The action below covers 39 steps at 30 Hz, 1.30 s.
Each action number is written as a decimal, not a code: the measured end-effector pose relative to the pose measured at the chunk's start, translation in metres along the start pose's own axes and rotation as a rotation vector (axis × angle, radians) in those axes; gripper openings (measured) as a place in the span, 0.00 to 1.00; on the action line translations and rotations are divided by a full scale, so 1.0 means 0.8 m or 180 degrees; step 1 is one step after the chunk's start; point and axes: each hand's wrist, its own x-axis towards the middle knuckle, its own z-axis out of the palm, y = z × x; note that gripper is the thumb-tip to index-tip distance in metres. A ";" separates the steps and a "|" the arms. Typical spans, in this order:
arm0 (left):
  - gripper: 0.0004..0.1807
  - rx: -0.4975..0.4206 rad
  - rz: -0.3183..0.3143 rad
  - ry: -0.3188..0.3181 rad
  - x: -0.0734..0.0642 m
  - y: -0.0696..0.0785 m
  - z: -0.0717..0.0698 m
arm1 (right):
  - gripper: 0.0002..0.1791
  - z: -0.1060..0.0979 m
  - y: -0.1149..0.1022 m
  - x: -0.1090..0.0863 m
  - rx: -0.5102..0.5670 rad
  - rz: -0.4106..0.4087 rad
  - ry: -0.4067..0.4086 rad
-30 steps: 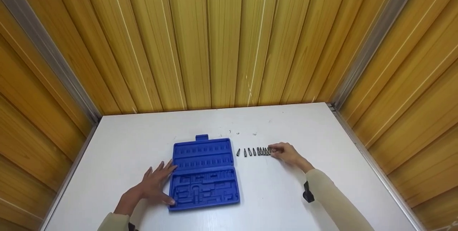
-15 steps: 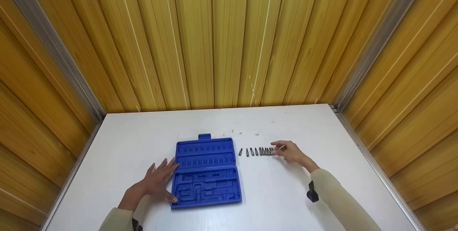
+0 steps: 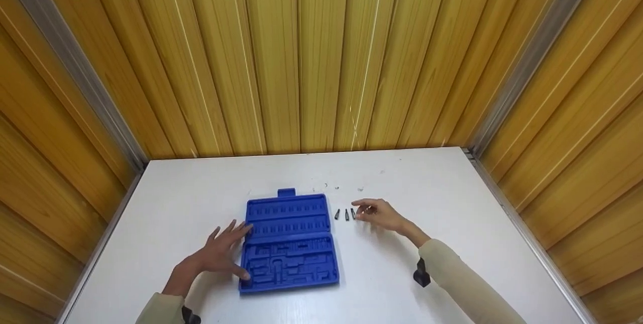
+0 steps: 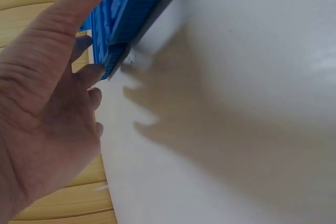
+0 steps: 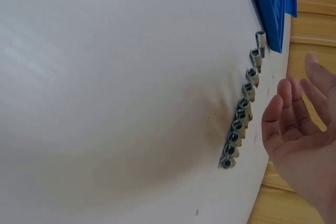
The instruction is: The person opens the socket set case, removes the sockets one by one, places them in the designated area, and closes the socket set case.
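The blue plastic case lies unfolded on the white table, its moulded recesses facing up. My left hand rests along its left side with spread fingers, the thumb at the near left corner. To the right of the case is a row of small metal socket bits, several of them, the rightmost ones close together. My right hand hovers over this row, fingers loosely bent and holding nothing. In the head view it hides most of the row; only the leftmost bits show.
The white table ends at a yellow wood-patterned wall behind. Similar panels stand at both sides. Small dark marks dot the tabletop beyond the bits. A latch tab sticks out from the case's far edge.
My right hand has come off the right end of the row and moved left above the bits, covering more of them. My left hand has stayed at the case.
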 end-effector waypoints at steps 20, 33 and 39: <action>0.22 -0.0928 -0.0868 0.1544 0.044 -0.021 0.027 | 0.29 0.068 -0.020 0.031 0.0630 0.0279 -0.0506; 0.31 -0.1207 -0.1098 0.1621 0.066 -0.004 0.027 | 0.33 0.078 -0.025 0.038 0.0376 0.0335 -0.0082; 0.38 -0.1281 -0.1293 0.1712 0.070 0.010 0.017 | 0.31 0.084 -0.030 0.045 0.0206 0.0312 0.0192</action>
